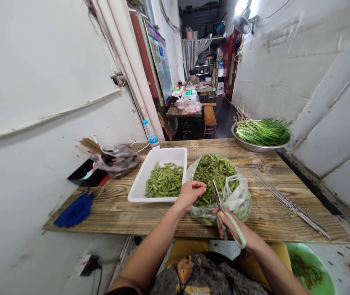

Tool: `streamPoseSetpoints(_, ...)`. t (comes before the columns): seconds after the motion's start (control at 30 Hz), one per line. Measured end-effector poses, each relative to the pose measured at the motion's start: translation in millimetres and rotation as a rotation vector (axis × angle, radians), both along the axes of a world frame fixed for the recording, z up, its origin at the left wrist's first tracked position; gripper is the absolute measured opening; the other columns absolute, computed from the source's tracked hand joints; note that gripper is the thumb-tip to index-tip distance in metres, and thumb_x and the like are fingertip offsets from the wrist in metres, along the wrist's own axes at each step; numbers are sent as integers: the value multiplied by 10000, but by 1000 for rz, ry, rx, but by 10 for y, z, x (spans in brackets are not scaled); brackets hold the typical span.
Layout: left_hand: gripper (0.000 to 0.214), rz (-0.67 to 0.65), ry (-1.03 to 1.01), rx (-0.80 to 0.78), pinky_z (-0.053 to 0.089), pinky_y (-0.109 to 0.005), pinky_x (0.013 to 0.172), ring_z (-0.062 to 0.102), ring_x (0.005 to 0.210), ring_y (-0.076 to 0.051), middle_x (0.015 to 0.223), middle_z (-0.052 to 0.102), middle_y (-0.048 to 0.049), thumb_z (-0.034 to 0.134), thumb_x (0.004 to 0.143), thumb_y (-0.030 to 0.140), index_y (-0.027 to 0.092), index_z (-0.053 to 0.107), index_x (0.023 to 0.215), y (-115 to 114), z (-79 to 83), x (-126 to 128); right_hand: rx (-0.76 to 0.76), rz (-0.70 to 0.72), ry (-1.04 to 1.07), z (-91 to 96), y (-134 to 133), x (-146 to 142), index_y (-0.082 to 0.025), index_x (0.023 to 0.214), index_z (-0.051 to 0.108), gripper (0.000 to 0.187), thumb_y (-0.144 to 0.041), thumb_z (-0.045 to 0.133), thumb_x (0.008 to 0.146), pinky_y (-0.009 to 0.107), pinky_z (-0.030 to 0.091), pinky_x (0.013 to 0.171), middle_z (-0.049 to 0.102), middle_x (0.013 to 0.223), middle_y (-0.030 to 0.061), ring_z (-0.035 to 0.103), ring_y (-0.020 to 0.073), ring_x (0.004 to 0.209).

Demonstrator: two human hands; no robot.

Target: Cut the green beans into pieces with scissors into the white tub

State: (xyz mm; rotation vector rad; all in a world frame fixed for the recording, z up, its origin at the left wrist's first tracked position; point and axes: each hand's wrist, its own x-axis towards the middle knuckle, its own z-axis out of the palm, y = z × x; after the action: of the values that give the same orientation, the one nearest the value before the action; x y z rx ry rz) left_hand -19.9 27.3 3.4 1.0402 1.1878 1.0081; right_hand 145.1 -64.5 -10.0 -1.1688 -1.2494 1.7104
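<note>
My left hand (191,192) is over the left side of a clear plastic bag (238,200) full of green edamame pods (213,169). Its thumb and fingers are pinched together, and whatever is between the tips is too small to make out. In my right hand (235,229) is a pair of scissors (238,232) with pale green handles. The blades point up and away over the bag, close to the left fingertips, and look slightly apart. Left of the bag, a white plastic tub (136,190) holds a layer of edamame pods (165,180).
Metal skewers (292,203) lie at the right, below a steel bowl (261,147) of green stalks. A water bottle (152,135), a black tray (84,174) with sticks and a blue cloth (76,209) are at the left. A green basin (312,270) is on the floor. Another person (192,78) sits far back.
</note>
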Motion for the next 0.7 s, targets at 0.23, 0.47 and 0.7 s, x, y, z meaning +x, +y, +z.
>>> streamPoseSetpoints(0.23,223,244,241,233,442,-248,536,577,545,-136,636,597,-8,604,740,328,144,589,864,188,126,-452,-72,-38,115,30,-31,84,-211,1022,495,432,-600,462,838,270,424,541,514,624,-33,509,128,521)
streamPoseSetpoints(0.47,349,301,1228,692,372,-435,948,534,1081,-266,1132,594,-141,528,804,178,195,615,1141,131,151,-427,-95,-100,89,126,-37,29,-186,996,524,485,-617,540,774,262,412,504,510,600,-38,485,116,482)
streamPoseSetpoints(0.7,222,-748,1290,445,440,-344,826,631,908,-249,946,696,-114,578,772,289,166,692,917,108,-44,-13,-98,-111,77,107,-49,78,-192,1003,532,447,-592,520,804,252,398,472,517,586,-39,492,116,471)
